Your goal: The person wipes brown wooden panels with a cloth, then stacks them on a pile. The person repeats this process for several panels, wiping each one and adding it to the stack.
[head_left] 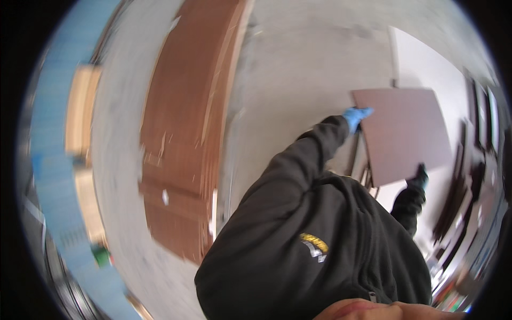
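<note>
Left grip (356, 118) blurred; green item (100, 255) too smeared to identify.

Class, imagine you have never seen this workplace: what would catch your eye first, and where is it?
Probably the flat brown panel right of centre, with the blue-gloved left hand at its left edge and the right hand at its lower edge. Next might come the long stack of reddish-brown boards left of centre, then the blue strip along the far left.

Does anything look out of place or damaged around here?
The long brown board stack looks untidy: its edges sit unevenly, and a small white patch stands out near its lower end. Blur hides whether the held brown panel is marked.
</note>
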`<action>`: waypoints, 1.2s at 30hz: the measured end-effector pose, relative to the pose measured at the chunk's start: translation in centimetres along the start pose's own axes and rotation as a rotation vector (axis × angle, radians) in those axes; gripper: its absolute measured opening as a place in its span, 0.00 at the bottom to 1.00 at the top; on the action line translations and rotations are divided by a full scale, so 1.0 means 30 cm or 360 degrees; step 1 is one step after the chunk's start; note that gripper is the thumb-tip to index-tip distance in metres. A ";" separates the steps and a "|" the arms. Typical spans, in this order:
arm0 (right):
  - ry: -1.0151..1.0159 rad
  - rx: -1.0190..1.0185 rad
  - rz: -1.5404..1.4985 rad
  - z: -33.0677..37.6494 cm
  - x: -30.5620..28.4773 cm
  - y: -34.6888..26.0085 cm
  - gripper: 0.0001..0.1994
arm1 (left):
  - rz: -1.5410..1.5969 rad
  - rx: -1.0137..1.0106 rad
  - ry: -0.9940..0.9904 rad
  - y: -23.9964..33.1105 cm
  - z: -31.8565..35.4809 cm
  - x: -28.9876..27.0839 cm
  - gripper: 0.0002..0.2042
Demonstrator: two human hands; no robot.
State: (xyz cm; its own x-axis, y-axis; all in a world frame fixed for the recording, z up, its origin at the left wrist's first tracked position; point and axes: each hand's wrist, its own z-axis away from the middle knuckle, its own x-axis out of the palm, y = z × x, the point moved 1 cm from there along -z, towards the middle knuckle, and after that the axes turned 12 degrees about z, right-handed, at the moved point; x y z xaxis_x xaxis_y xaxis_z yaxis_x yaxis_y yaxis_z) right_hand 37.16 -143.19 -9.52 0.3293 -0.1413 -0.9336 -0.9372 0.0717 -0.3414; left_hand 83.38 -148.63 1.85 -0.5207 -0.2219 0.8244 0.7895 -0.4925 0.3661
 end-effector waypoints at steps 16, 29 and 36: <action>0.0311 0.1352 -0.2861 -0.729 -0.155 -0.371 0.14 | -0.0171 -0.0402 -0.0258 0.387 -0.875 0.304 0.25; 0.0080 0.1642 -0.2312 -1.129 -0.069 -0.288 0.27 | -0.1278 -0.0598 0.0288 0.576 -1.417 0.425 0.34; -0.0643 0.1766 -0.1037 -1.221 -0.238 -0.321 0.30 | -0.2183 -0.0870 0.0383 0.658 -1.601 0.485 0.45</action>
State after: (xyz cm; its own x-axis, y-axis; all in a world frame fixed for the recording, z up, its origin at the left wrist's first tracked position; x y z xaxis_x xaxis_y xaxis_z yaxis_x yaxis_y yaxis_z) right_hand 39.62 -179.03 4.42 0.8660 -0.1711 -0.4699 -0.0744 0.8852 -0.4593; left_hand 75.79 -202.00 0.35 -0.8193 0.5591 -0.1269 -0.5328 -0.6609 0.5285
